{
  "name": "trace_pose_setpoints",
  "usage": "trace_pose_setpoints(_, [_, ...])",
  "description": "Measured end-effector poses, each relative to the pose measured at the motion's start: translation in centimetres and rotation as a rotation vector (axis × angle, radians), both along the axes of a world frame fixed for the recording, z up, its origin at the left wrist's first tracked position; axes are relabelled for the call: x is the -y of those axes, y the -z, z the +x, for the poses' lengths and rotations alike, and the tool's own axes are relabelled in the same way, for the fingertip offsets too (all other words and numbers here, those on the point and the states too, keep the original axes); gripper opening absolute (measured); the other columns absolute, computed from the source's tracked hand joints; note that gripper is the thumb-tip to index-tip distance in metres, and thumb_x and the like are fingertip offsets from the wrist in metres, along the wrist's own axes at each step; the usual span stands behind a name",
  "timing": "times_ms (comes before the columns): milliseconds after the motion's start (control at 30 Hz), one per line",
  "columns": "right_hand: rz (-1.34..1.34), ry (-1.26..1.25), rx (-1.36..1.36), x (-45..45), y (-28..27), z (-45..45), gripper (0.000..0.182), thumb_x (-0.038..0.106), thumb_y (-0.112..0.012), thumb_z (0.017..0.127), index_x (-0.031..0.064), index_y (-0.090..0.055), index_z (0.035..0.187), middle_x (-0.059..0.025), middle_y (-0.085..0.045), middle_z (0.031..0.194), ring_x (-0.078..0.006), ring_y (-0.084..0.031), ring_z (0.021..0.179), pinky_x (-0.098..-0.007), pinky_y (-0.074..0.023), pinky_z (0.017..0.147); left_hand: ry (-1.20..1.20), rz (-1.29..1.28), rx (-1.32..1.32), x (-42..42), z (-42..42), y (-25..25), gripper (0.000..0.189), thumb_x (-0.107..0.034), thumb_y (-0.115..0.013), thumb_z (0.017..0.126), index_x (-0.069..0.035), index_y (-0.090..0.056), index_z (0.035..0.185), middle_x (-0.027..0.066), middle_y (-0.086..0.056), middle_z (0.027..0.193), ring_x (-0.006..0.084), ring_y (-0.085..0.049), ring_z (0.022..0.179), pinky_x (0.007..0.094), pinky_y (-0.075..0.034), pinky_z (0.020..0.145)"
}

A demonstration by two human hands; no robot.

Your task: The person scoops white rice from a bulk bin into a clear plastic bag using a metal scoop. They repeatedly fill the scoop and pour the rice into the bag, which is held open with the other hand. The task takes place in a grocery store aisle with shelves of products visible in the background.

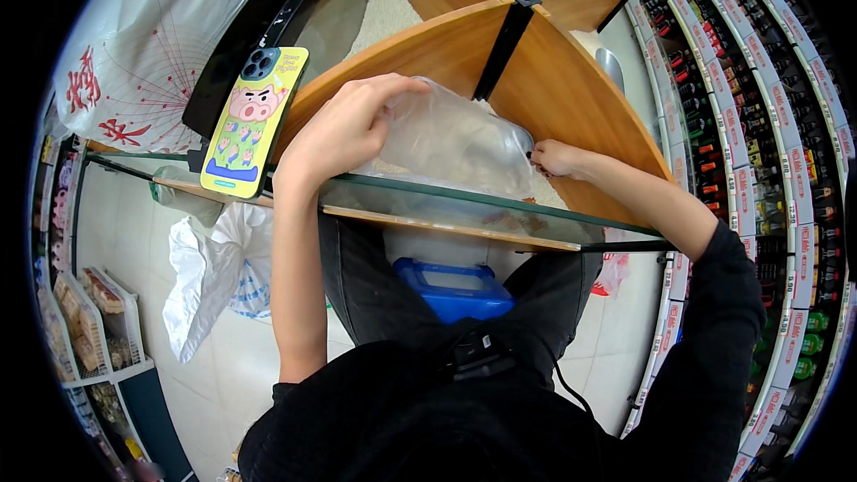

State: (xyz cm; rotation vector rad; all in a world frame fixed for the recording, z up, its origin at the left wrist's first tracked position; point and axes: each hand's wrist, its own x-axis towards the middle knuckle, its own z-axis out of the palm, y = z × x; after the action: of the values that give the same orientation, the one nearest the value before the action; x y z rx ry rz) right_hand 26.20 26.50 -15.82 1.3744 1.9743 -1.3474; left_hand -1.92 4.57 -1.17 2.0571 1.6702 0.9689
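Observation:
Over a wooden bin compartment of rice (pixel 552 195), my left hand (pixel 351 124) grips the upper left edge of a clear plastic bag (pixel 435 130). My right hand (pixel 559 159) is at the bag's right side, its fingers closed on the dark handle end of a metal scoop (pixel 514 132). The scoop's bowl lies partly behind or inside the bag; the film blurs which. Pale grains show through the plastic. Part of the rice is hidden by the bag and my left hand.
A phone in a yellow pig-pattern case (pixel 248 124) rests at the bin's left corner. The glass front edge (pixel 469 197) crosses before me. A large printed sack (pixel 154 47) stands upper left, a blue plastic box (pixel 455 288) below, bottle shelves (pixel 736 147) right.

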Motion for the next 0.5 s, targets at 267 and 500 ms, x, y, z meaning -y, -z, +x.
trace_pose_setpoints(267, [-0.041, 0.006, -0.252, 1.3, -5.9, 3.1, 0.024, 0.021, -0.041, 0.099, 0.0033, -0.05, 0.086, -0.0018, -0.049, 0.072, -0.0117, -0.048, 0.064, -0.0265, -0.0418, 0.06, -0.031, -0.202, 0.049, 0.0, 0.4, -0.4, 0.05, 0.012, -0.04, 0.066, 0.002, -0.063, 0.109, 0.0184, -0.066, 0.108, 0.0304, -0.062, 0.104, 0.0341, -0.045, 0.094])
trace_pose_setpoints(500, [0.055, -0.083, -0.44, 3.8, -12.3, 3.8, 0.022, 0.021, -0.039, 0.102, 0.0064, -0.048, 0.089, 0.0019, -0.046, 0.072, -0.0086, -0.044, 0.066, -0.0243, -0.0395, 0.062, -0.053, -0.299, -0.001, -0.2, 0.1, -0.2, 0.049, 0.006, -0.044, 0.066, 0.004, -0.062, 0.111, 0.019, -0.065, 0.109, 0.0295, -0.062, 0.104, 0.0346, -0.045, 0.095])
